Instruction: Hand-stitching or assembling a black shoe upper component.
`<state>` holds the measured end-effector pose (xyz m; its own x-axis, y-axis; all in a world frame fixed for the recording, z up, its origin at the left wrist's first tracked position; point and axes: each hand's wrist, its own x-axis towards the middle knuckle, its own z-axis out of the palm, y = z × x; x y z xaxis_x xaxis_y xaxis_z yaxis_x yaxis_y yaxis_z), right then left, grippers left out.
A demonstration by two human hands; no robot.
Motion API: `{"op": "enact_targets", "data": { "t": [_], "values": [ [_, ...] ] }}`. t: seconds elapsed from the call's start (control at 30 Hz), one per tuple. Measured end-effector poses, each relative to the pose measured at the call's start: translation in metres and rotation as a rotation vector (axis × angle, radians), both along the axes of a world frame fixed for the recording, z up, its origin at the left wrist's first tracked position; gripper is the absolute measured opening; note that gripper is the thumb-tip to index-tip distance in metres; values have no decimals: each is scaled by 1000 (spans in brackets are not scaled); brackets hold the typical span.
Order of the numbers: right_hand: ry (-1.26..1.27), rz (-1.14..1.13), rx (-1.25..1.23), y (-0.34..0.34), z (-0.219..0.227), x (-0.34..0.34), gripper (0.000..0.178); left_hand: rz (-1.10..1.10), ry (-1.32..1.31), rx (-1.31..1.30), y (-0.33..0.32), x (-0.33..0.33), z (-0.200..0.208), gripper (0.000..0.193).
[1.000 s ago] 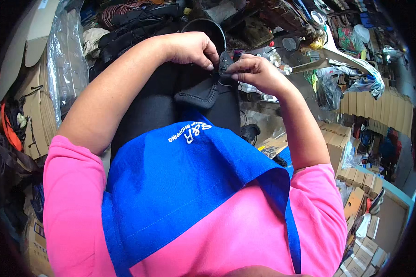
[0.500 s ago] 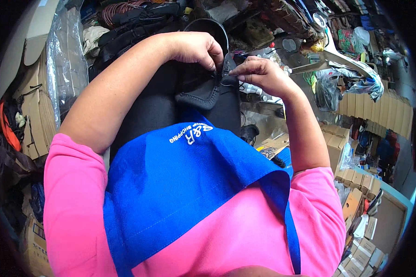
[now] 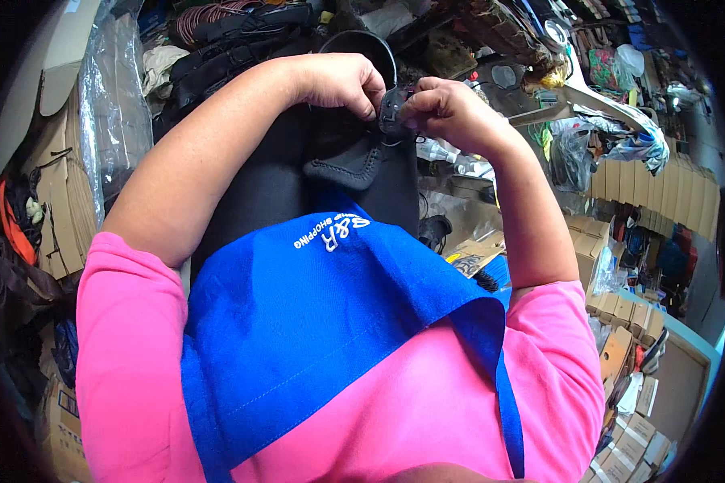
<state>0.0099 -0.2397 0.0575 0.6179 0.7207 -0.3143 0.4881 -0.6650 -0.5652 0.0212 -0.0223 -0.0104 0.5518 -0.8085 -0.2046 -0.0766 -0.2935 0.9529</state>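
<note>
A black shoe (image 3: 342, 171) lies over my dark-trousered lap, its lower edge lined with thick stitches and its curved rim rising behind my hands. My left hand (image 3: 346, 87) is closed, with thumb and fingers pinching the shoe's upper part from the left. Close by on the right, my right hand (image 3: 443, 109) is closed too, its fingertips pressed together against the shoe's dark, turned-up edge. What those fingertips hold is too small to make out. A thin strand shows just below them.
A blue apron (image 3: 298, 298) covers my front. Cardboard sheets (image 3: 60, 177) and clear plastic stand at left. A pale curved frame (image 3: 596, 101) with bags hanging from it is at the right, above stacked cardboard boxes (image 3: 632, 443). Black bags and coiled cord (image 3: 205, 20) lie beyond.
My right hand has moved slightly up, its fingers curling more tightly. The shoe's edge between my hands has turned, showing more of its face. My left hand has stayed nearly still.
</note>
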Motion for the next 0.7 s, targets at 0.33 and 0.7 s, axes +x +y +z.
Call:
{"op": "enact_targets", "data": {
  "t": [0.33,0.7],
  "values": [
    [468,-377,228,-24,-34,-13,17,-44,14,-41,3,-3,3,26],
    [309,-422,266,-9,-31,-31,15,-8,-40,22,-1,-3,1,25]
  ]
}}
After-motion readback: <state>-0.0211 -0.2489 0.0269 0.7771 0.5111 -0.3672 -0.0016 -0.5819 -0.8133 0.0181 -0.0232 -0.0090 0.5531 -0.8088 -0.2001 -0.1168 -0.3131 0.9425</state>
